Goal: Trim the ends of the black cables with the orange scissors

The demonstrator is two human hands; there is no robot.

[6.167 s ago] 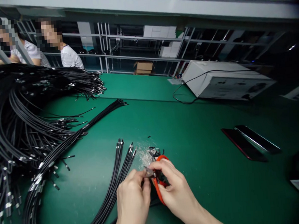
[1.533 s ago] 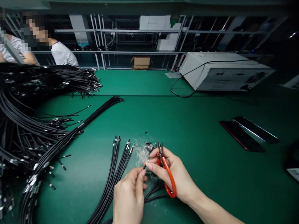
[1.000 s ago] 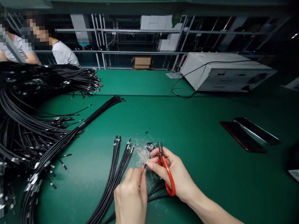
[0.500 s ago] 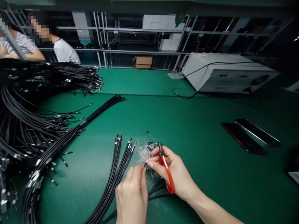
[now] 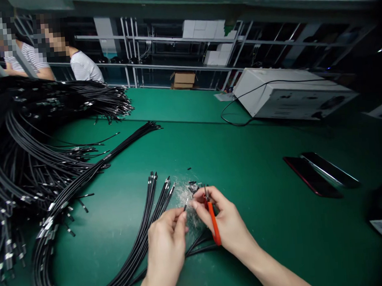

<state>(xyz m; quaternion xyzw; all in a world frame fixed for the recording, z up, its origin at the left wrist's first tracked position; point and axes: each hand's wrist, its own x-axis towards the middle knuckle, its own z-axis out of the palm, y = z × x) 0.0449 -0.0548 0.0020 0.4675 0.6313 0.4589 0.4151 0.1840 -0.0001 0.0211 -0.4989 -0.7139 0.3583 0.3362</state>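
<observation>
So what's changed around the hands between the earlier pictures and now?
The red-handled cutters, first seen with blades at the fingertips of the left hand, now sit in the right hand, blades pointing forward. The right fingertips, on the cable end half a second ago, seem to have let go. The left hand still pinches it. Cable pile and white cabinet stayed put.

1. We count one left hand [image 5: 167, 242] and one right hand [image 5: 231, 223], two of our own in all.
2. We have one red-handled cutter [image 5: 214, 222] and one held cable end [image 5: 185, 208].
3. We see one big cable pile [image 5: 13, 120] and one U-curved cable bundle [image 5: 43, 271] (too dense for us to number the strands).
4. We count two phone-like slabs [image 5: 312, 179].
5. We find one white instrument case [image 5: 282, 95] and one open cardboard box [image 5: 184, 80].
6. We make out two people in striped shirts [image 5: 86, 67].
</observation>
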